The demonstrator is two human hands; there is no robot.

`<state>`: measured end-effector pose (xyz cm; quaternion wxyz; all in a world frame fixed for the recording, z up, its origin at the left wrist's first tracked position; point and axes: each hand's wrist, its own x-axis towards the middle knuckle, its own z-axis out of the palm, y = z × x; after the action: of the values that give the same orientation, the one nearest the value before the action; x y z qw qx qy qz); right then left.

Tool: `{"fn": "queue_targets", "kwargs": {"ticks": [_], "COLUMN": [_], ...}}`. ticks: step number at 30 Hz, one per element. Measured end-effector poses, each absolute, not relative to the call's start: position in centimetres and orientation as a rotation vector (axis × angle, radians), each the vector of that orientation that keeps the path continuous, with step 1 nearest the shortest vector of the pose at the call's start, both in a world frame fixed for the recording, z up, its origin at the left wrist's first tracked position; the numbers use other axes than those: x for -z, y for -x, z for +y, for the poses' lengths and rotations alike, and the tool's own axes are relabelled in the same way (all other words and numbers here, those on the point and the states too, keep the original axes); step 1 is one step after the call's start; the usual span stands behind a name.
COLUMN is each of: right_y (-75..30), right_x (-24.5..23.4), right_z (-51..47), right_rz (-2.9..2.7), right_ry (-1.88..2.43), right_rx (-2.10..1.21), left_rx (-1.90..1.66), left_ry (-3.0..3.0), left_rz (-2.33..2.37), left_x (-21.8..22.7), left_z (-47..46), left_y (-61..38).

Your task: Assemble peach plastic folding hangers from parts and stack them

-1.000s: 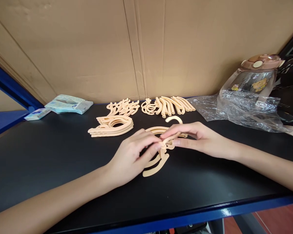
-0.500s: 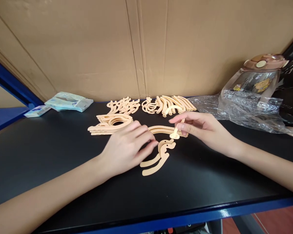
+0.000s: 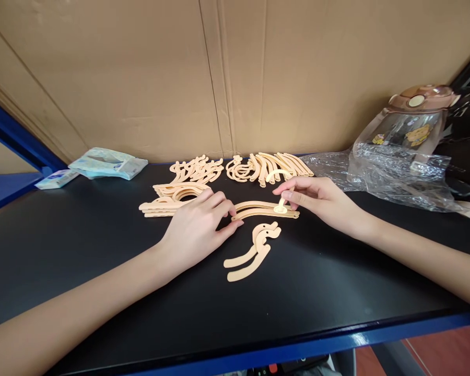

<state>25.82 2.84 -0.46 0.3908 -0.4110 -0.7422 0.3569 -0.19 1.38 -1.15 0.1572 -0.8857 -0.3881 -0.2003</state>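
My right hand (image 3: 311,201) pinches a small beige plastic piece (image 3: 281,207) with a flat, rounded foot, held over the right part of two long curved beige strips (image 3: 264,212). Whether the foot touches the strips I cannot tell. At the strips' left end, my left hand (image 3: 203,222) has its thumb and fingertips closed around the tip of the nearer strip. Two hook-shaped beige pieces (image 3: 254,261) lie overlapping on the black tabletop, just in front of the strips. Left of them, partly behind my left hand, sits a stack of larger beige pieces (image 3: 160,206).
Along the cardboard wall lie piles of small hooked pieces (image 3: 198,169) and curved strips (image 3: 284,166). Blue-white tissue packs (image 3: 109,163) are at the back left. A clear drinking bottle (image 3: 411,125) and crumpled plastic wrap (image 3: 399,180) occupy the back right.
My left hand has drawn back from the hook-shaped pieces to the left end of the strips. The piece in my right hand has moved slightly up and away, over the strips.
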Motion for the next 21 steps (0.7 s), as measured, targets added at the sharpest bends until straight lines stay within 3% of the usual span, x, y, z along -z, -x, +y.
{"fn": "queue_targets", "kwargs": {"ticks": [6,13,21], "right_y": [-25.9,-26.0,-26.0], "right_x": [0.5,0.0,0.3], "right_z": [2.9,2.8,3.0], "right_rz": [-1.897,-1.801,-1.794], "right_ry": [1.059,1.060,1.069], "right_rx": [-0.926,-0.846,-0.935], "left_rx": [0.561,0.838,1.899], "left_ry": [2.583,2.599,2.970], "left_rz": [-1.207,-1.643,-1.870], "left_x": [1.1,0.2,0.0], "left_z": [0.9,0.7,1.2], "left_y": [0.0,0.3,-0.2]}}
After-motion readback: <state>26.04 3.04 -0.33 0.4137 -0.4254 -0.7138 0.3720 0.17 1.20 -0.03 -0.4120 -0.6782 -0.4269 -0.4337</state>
